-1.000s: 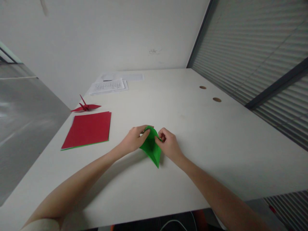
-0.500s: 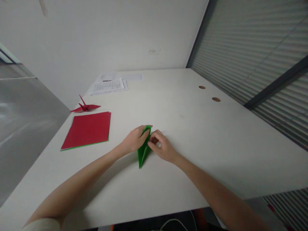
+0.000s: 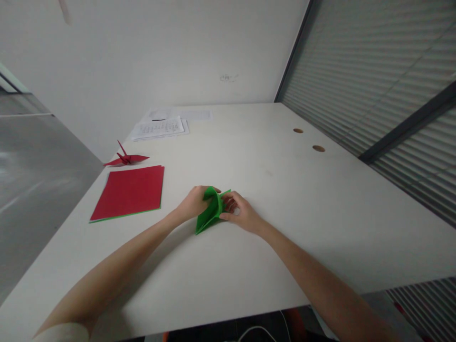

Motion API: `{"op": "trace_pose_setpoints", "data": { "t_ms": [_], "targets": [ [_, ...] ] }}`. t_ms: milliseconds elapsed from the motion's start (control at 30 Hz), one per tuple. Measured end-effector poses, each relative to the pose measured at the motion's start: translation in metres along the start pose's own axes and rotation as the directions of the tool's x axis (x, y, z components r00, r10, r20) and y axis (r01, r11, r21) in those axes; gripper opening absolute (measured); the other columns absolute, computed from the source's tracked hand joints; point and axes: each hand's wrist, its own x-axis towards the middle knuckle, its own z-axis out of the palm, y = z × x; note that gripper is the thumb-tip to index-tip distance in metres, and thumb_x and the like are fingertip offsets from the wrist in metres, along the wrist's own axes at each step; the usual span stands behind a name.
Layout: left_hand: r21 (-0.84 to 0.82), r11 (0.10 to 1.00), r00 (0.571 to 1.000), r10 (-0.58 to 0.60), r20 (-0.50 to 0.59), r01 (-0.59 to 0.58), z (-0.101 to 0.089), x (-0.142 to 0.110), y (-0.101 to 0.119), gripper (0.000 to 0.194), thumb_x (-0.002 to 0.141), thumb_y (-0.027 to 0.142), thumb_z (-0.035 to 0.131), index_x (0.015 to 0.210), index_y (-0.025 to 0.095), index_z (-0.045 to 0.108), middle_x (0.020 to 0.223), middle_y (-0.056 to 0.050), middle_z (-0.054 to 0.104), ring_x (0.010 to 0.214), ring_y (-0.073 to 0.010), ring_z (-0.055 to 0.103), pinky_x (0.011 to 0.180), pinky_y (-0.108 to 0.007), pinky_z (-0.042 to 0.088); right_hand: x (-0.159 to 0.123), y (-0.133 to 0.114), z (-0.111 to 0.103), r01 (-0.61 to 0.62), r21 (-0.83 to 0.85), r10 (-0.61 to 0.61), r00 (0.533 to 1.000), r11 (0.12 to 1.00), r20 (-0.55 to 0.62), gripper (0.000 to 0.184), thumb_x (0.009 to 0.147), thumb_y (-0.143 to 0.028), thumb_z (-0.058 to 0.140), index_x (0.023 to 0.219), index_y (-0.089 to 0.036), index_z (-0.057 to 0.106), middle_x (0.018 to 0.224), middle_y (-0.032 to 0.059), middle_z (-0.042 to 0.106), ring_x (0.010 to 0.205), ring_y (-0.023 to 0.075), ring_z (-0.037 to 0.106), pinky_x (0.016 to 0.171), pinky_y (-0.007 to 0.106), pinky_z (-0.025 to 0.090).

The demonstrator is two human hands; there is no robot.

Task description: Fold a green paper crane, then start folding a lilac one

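Between my two hands is a partly folded sheet of green origami paper (image 3: 209,212), its layers spread apart so that a hollow shows in the middle. My left hand (image 3: 195,204) grips its left side, with some fingers hidden behind or inside the paper. On the other side, my right hand (image 3: 242,212) pinches the right edge between thumb and curled fingers. The lower tip of the paper points down and to the left, just above or on the white table (image 3: 270,256); I cannot tell which.
A stack of square paper (image 3: 130,192), red on top with a green edge below, lies left of my hands. Behind it sits a red paper crane (image 3: 127,159). Written sheets (image 3: 160,127) lie farther back. Two round holes (image 3: 318,148) pierce the tabletop near the blinds (image 3: 384,80).
The green paper has been spread wider, and its lower tip has swung left and up. My left hand has shifted slightly left; my right hand stays at the right edge.
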Motion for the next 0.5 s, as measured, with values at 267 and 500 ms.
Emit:
{"op": "trace_pose_setpoints", "data": {
  "t_ms": [267, 500],
  "targets": [
    [-0.256, 0.966, 0.999, -0.040, -0.032, 0.031, 0.008, 0.003, -0.002, 0.030, 0.080, 0.026, 0.053, 0.097, 0.012, 0.073, 0.092, -0.007, 0.076, 0.085, -0.0220, 0.070, 0.080, -0.033, 0.057, 0.000, 0.005, 0.002, -0.021, -0.020, 0.019, 0.994, 1.000, -0.108, 0.044, 0.073, -0.035, 0.077, 0.108, -0.024, 0.052, 0.104, 0.0041, 0.056, 0.074, 0.0132, 0.055, 0.063, 0.029, 0.048],
    [-0.238, 0.970, 0.998, -0.054, -0.025, 0.046, 0.011, 0.002, 0.002, 0.031, 0.081, 0.030, 0.052, 0.096, 0.013, 0.073, 0.085, -0.007, 0.075, 0.081, -0.0226, 0.070, 0.074, -0.031, 0.057, 0.002, 0.012, 0.002, 0.002, -0.123, -0.025, 0.982, 0.992, -0.186, 0.043, 0.075, -0.032, 0.075, 0.112, -0.025, 0.054, 0.103, 0.0034, 0.051, 0.075, 0.0135, 0.055, 0.069, 0.032, 0.051]
  ]
}}
